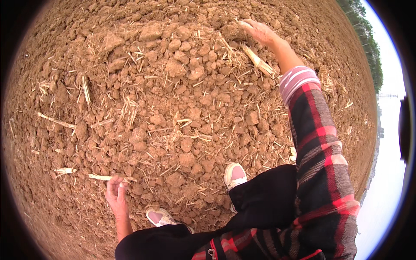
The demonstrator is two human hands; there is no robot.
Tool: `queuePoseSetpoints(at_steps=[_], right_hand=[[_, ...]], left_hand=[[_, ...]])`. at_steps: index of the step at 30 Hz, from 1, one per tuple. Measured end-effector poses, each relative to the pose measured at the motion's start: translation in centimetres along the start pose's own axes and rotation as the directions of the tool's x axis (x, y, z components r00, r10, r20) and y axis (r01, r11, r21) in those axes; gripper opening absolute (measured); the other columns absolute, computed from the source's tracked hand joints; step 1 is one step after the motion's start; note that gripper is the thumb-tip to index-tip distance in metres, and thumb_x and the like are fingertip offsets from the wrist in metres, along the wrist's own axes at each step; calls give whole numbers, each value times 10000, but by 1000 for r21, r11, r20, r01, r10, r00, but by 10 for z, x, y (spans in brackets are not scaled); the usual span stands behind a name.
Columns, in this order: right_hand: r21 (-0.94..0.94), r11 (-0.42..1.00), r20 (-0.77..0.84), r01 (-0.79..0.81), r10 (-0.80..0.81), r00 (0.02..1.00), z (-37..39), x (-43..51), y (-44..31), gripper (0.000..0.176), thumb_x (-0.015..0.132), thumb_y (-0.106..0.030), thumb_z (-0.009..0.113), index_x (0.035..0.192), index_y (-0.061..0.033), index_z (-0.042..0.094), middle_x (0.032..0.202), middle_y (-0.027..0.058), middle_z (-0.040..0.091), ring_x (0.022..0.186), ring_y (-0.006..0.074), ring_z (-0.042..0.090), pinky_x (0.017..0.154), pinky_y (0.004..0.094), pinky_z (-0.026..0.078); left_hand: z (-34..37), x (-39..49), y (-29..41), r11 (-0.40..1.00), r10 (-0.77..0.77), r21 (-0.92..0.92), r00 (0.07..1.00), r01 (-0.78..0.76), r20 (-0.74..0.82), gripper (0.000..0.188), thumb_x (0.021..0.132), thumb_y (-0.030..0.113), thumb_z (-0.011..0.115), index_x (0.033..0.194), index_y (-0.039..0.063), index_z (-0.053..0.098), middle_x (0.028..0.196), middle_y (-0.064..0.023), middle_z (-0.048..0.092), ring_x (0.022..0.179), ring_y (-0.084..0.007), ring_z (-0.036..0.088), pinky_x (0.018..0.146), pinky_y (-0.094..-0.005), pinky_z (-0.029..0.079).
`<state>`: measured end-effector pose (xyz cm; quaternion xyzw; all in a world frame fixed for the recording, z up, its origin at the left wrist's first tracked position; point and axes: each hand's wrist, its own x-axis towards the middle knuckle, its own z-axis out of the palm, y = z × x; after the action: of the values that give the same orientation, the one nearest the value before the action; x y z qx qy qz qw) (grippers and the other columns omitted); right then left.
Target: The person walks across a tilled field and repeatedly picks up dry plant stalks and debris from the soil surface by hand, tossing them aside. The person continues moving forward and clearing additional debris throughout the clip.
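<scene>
My right hand reaches far forward over the ploughed brown soil, palm down, its fingers pointing left. A small straw bit shows at its fingertips; whether they grip it cannot be told. Just below that hand lies a thick, pale cut stalk, with a fibrous root clump beside it. Low on the left is my left hand, beyond my knee, with fingers loosely curled. A thin dry stalk passes behind its fingertips, and I cannot tell whether they touch or hold it.
Clods and straw scraps cover the ground. More stalk pieces lie at the left, among them a long thin one and a short stub. My shoes stand on the soil. Trees line the field's far right edge.
</scene>
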<state>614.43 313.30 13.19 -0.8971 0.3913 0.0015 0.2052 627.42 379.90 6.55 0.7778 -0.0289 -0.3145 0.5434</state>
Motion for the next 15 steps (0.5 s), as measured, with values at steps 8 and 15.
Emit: queuePoseSetpoints(at_steps=[8,15], right_hand=[[-77,885,-382,459,-452,806,-11,-38,-17,478,996,-418,549,1320,-67,578,1220,172,665,1128,268,633,968,371,482],[-343,669,183,659,-641,746,59,-118,-115,336,985,-99,548,1295,27,584,1234,211,640,1133,340,612,1009,389,461]], left_hand=[[-23,-26,-24,990,100,105,995,-97,-24,113,919,39,651,919,72,543,1035,-67,629,907,-132,575,810,-275,482],[-68,-129,-85,726,186,648,973,-229,136,154,879,178,637,871,26,608,875,-154,602,865,-361,597,757,-438,502]])
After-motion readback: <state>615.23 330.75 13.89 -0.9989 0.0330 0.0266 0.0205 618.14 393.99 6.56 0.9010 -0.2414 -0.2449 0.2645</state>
